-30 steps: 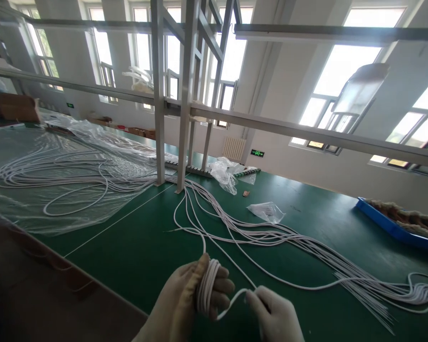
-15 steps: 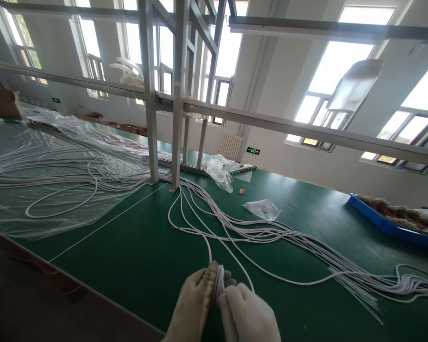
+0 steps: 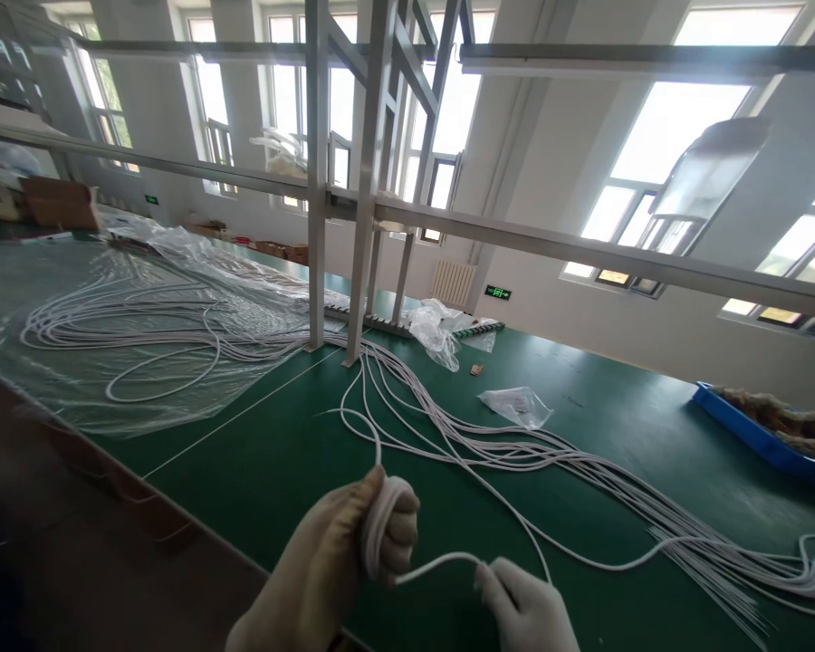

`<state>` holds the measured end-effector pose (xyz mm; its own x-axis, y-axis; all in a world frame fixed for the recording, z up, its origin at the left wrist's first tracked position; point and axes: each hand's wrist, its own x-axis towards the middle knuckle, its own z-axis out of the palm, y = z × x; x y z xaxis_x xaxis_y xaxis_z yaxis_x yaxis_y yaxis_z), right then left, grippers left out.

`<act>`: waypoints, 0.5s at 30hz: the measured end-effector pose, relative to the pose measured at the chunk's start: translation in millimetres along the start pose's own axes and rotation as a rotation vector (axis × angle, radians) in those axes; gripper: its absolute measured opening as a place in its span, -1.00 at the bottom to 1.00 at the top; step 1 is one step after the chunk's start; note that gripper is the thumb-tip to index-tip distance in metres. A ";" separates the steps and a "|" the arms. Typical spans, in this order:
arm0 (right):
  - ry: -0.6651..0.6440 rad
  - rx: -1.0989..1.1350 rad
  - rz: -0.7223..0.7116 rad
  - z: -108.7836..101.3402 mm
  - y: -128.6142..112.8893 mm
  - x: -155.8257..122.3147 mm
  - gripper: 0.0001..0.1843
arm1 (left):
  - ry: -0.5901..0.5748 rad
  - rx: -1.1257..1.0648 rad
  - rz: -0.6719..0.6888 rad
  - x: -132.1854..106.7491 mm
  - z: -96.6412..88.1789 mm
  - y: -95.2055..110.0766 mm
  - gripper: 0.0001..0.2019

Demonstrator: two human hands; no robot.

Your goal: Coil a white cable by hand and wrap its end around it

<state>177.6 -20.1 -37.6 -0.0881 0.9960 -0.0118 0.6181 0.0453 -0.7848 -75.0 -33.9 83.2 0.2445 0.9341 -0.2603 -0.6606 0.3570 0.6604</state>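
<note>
A long green table (image 3: 258, 462) runs under tall windows, with white cords on a plastic sheet (image 3: 74, 380) far left. Near the front, the gloved left hand (image 3: 332, 566) grips a coil of cord (image 3: 378, 534); the right hand (image 3: 526, 611) pinches its loose end beside it.

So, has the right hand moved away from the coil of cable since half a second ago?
Yes. The right hand was pressed against the coil in the left hand; now it sits apart, to the right, a short strand stretched between them.
</note>
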 end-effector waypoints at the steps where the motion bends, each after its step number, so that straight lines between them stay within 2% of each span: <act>1: 0.036 0.000 -0.018 -8.5 -8.0 12.2 -0.36 | -0.039 0.100 -0.054 0.0 3.7 -7.4 -0.63; 3: 0.086 -0.024 -0.076 -19.6 -27.2 36.0 -0.28 | -0.061 0.226 -0.166 4.5 11.3 -25.2 -0.58; 5: 0.110 -0.046 -0.147 -23.5 -47.3 53.3 -0.30 | -0.028 0.214 -0.246 12.8 15.7 -41.0 -0.54; 7: 0.118 -0.057 -0.208 -22.4 -66.1 59.0 -0.36 | 0.025 0.225 -0.270 21.1 14.1 -50.3 -0.51; 11: 0.071 -0.126 -0.321 -10.7 -93.4 34.7 -0.60 | 0.209 0.461 -0.118 25.7 -1.7 -52.4 -0.70; 13: 0.054 -0.257 -0.410 1.5 -97.4 13.4 -0.69 | 0.300 0.552 -0.019 23.1 -7.1 -52.8 -0.66; 15: 0.056 -0.388 -0.483 18.0 -91.8 -7.0 -0.73 | 0.301 0.458 -0.009 21.5 -6.1 -54.1 -0.67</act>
<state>107.4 -32.6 23.3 -0.3939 0.8582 0.3290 0.7585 0.5057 -0.4109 -38.3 -33.2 37.6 -0.0091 0.9106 -0.4132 -0.2668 0.3960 0.8786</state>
